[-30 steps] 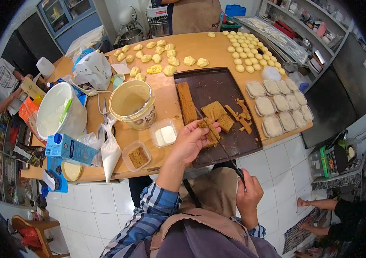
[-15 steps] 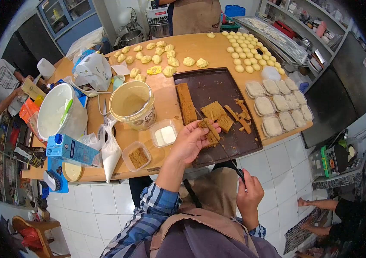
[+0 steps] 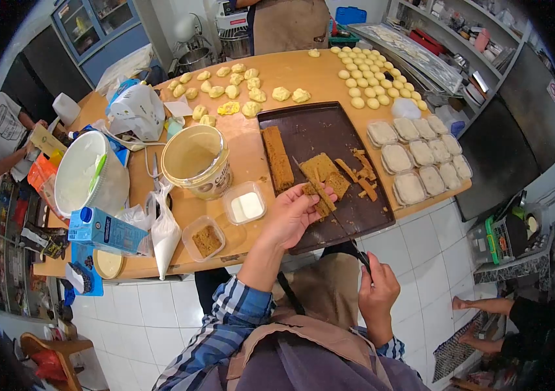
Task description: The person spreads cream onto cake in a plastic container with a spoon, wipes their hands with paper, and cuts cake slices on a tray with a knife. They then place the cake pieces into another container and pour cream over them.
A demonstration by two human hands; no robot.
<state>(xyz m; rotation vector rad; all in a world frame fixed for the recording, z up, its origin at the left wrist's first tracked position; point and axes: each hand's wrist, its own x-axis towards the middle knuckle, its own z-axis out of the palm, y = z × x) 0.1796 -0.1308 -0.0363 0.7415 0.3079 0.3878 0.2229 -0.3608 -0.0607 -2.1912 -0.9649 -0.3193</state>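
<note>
My left hand point(image 3: 290, 218) pinches a piece of brown cake point(image 3: 325, 207) over the dark baking tray point(image 3: 310, 244). My right hand point(image 3: 378, 287) is wrapped round the black handle of a long knife point(image 3: 345, 226), whose thin blade runs up along the held cake. A narrow cake strip point(image 3: 318, 184) stands at the blade beside my left fingers. Farther back on the tray lie a cut cake slab point(image 3: 318, 167), a long cake bar point(image 3: 278, 158) and several loose trimmings point(image 3: 364, 171).
Left of the tray are a tub with cake point(image 3: 204, 242), a tub with white filling point(image 3: 246, 205), a large bucket point(image 3: 194, 156), a piping bag point(image 3: 165, 228) and a milk carton point(image 3: 108, 229). Filled boxes point(image 3: 414, 186) and dough balls point(image 3: 372, 81) sit right. Other people stand nearby.
The knife blade has shifted along the cake in my left hand, and a thin strip now leans away from the piece. The whole view has moved slightly.
</note>
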